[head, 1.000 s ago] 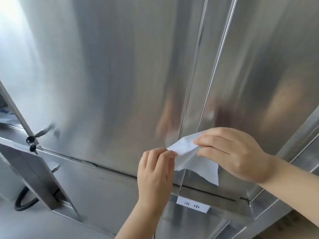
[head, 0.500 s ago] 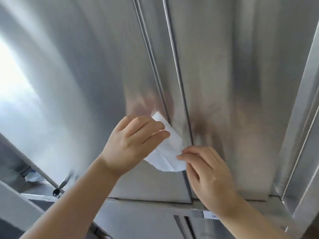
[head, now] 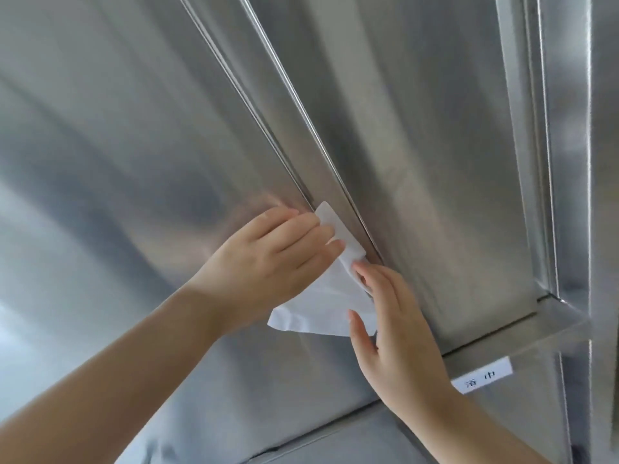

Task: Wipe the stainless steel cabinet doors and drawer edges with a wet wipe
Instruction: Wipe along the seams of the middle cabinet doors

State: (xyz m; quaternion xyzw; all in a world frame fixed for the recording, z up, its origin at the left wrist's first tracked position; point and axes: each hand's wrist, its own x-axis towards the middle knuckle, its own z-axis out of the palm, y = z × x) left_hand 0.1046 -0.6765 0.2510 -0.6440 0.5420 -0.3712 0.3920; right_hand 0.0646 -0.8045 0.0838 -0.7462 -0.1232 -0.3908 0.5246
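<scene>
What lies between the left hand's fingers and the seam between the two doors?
The white wet wipe: in the head view the left hand presses its upper corner onto the door seam, and the right hand touches its lower part.

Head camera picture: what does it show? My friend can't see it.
A left hand and a right hand press a white wet wipe against the seam between two stainless steel cabinet doors. Left fingers lie over its top; right fingertips touch its lower part. A small white label sits lower right.
</scene>
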